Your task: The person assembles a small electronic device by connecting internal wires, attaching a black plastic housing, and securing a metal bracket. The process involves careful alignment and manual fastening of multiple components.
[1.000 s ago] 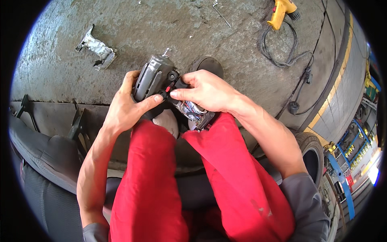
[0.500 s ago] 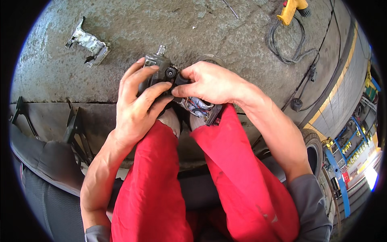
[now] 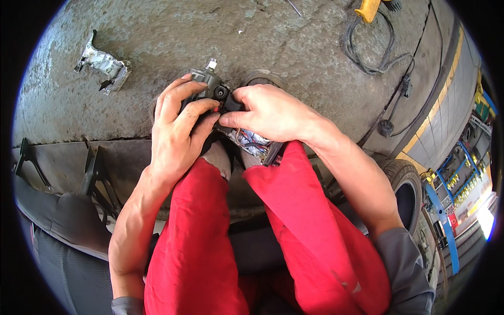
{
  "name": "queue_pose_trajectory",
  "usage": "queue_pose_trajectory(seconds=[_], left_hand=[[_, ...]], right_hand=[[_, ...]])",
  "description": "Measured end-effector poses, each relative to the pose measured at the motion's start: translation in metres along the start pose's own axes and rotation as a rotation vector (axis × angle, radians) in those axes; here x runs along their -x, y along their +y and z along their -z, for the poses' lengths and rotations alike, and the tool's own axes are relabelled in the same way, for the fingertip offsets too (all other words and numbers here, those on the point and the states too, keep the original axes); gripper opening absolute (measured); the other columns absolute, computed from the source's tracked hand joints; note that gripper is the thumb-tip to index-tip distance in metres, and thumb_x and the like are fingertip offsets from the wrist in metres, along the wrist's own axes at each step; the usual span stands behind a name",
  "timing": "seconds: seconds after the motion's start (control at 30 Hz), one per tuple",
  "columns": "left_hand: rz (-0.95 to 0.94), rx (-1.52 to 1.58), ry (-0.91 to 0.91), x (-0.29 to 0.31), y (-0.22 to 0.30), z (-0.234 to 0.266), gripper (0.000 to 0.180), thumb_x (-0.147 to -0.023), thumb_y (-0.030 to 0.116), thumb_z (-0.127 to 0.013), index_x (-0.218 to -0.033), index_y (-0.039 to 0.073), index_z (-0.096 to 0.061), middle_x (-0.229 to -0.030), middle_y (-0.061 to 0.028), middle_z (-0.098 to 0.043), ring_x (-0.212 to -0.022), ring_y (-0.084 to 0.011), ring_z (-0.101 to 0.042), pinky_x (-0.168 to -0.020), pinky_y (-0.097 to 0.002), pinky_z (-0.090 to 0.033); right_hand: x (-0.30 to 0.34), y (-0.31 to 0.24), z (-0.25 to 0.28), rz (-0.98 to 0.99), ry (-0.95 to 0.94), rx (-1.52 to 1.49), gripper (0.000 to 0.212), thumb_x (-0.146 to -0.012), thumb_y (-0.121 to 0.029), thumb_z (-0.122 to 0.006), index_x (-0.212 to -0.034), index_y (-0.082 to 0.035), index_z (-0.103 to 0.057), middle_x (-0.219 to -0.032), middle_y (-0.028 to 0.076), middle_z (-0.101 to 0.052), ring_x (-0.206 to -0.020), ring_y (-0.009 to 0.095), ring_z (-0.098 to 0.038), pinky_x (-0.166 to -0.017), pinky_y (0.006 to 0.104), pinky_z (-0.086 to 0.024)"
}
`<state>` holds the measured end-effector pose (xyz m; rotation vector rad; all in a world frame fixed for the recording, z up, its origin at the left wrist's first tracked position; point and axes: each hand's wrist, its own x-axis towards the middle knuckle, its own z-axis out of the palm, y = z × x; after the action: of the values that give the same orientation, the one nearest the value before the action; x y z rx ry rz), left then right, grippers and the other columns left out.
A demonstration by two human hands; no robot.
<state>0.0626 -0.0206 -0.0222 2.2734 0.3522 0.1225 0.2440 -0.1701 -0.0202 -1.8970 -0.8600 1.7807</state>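
- Left hand [image 3: 178,115], half-curled, held power tool [image 3: 210,80].
- Right hand [image 3: 268,113] pinched its black part [image 3: 231,104].
- Probably hand-adjustment; next move needed wiring [image 3: 252,139] below right hand kept clear.

Cylindrical hard-cased power tool [image 3: 210,80]: dark grey, silver metal shaft [image 3: 211,64] on top, black round socket [image 3: 220,93] on the side, small red plastic piece [image 3: 216,109] below that. Exposed wiring [image 3: 251,139] in its handle: red and blue over silvery stuff. Long cloth trousers [image 3: 202,226]: solid bright red, dark smudges and a pale mark on the right leg. Short cloth sleeve [image 3: 401,257]: plain dark grey. Crumpled sheet piece [image 3: 106,64] on the floor: silver-white, black edges. Rough concrete floor [image 3: 157,31]: grey-brown, pale blotchy mottling. Pistol-shaped plastic tool [image 3: 367,9]: yellow; its coiled cable [image 3: 390,50] is grey. Upholstered seat [image 3: 71,268]: black, fine textured weave. Painted floor stripe [image 3: 430,111]: worn yellow from here. Long flat bar [image 3: 442,226]: light blue.
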Motion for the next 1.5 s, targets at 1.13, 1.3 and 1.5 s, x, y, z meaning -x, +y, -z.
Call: queue_pose_trajectory(seconds=[1.13, 1.3, 1.5], left_hand=[[0.166, 0.125, 0.149, -0.007, 0.032, -0.016, 0.029, -0.084, 0.008, -0.086, -0.111, 0.012, -0.078, -0.149, -0.0187, -0.054, -0.138, -0.043, -0.052, -0.113, -0.0517, -0.046], [0.144, 0.139, 0.126, -0.013, 0.04, -0.033, 0.029, -0.087, 0.002, -0.084, -0.114, 0.009, -0.078, -0.151, -0.0194, -0.05, -0.128, -0.0375, -0.063, -0.103, -0.0437, -0.056], [0.229, 0.192, 0.031, -0.011, 0.028, -0.034, 0.026, -0.088, 0.011, -0.084, -0.113, 0.013, -0.077, -0.147, -0.0187, -0.055, -0.128, -0.0405, -0.061, -0.102, -0.0472, -0.056]], right_hand=[[0.02, -0.01, 0.034, -0.066, 0.121, -0.123, 0.054, -0.081, -0.029, -0.087, -0.118, 0.006, -0.067, -0.105, 0.023, -0.079, -0.099, 0.033, -0.077, -0.087, 0.042, -0.057], [0.033, -0.006, 0.049, -0.12, 0.123, 0.021, 0.044, -0.087, -0.021, -0.086, -0.117, 0.004, -0.065, -0.098, 0.018, -0.079, -0.091, 0.021, -0.074, -0.082, 0.0378, -0.056], [0.025, -0.02, 0.044, -0.197, 0.166, 0.212, 0.052, -0.083, -0.03, -0.087, -0.115, 0.005, -0.068, -0.102, 0.023, -0.078, -0.097, 0.036, -0.076, -0.087, 0.0453, -0.057]])
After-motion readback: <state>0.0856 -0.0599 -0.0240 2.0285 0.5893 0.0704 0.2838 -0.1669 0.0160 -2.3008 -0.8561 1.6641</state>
